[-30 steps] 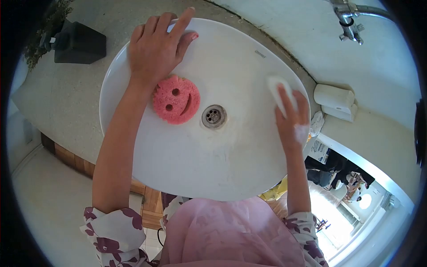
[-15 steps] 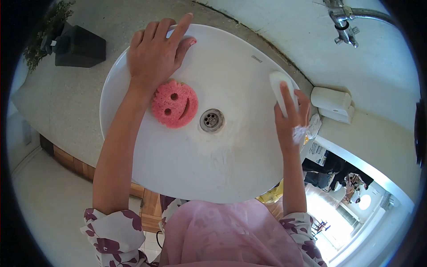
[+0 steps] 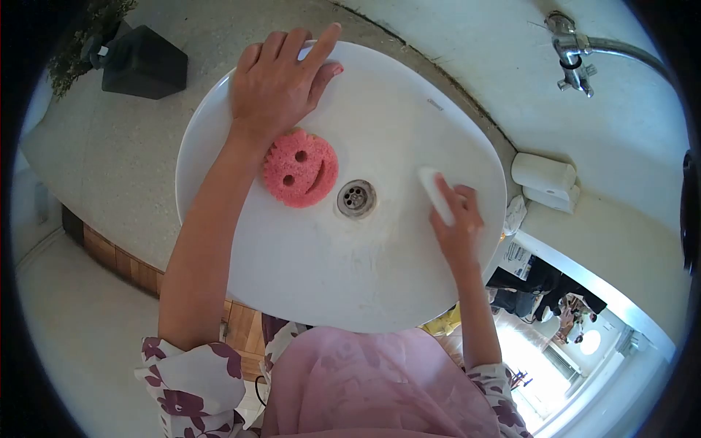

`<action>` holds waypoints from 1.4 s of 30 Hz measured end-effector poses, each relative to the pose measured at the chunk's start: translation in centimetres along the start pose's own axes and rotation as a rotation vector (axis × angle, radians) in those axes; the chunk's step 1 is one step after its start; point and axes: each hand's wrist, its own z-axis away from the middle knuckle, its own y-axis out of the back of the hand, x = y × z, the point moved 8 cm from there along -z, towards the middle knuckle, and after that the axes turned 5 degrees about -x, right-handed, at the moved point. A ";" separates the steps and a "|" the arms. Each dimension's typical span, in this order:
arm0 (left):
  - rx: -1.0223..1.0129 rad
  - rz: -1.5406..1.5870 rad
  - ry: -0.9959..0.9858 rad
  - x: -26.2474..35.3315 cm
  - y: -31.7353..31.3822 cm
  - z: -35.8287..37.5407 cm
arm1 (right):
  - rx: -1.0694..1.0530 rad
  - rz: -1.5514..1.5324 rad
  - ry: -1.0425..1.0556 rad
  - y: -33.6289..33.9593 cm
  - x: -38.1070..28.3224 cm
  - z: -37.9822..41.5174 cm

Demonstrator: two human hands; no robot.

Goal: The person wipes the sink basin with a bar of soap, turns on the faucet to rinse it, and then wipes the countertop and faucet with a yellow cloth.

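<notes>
A white oval washbasin (image 3: 336,285) lies before me, with a metal drain (image 3: 356,199) near its middle. My left hand (image 3: 274,91) rests on the far left rim, fingers stretched apart over the edge. Close by its wrist, inside the bowl, sits a pink round sponge (image 3: 301,168) with a smiley face cut into it. On the right side of the bowl my right hand (image 3: 460,226) is closed on a white oblong sponge (image 3: 436,193), held against the inner surface. That hand is slightly blurred, and its fingers partly cover the white sponge.
A black pump bottle (image 3: 146,64) and a plant (image 3: 73,44) stand on the grey counter (image 3: 95,175) at left. A metal tap valve with a hose (image 3: 573,55) is on the wall. White paper rolls (image 3: 544,175) lie right of the basin. Brownish marks show around the drain.
My right hand has moved the white sponge from the right rim down and left into the bowl, toward the drain. My left hand stays on the rim. The whole view has shifted slightly.
</notes>
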 end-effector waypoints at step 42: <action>0.066 0.027 -0.037 0.3 -0.3 0.1 | -0.542 -0.420 0.028 -6.7 -11.7 5.0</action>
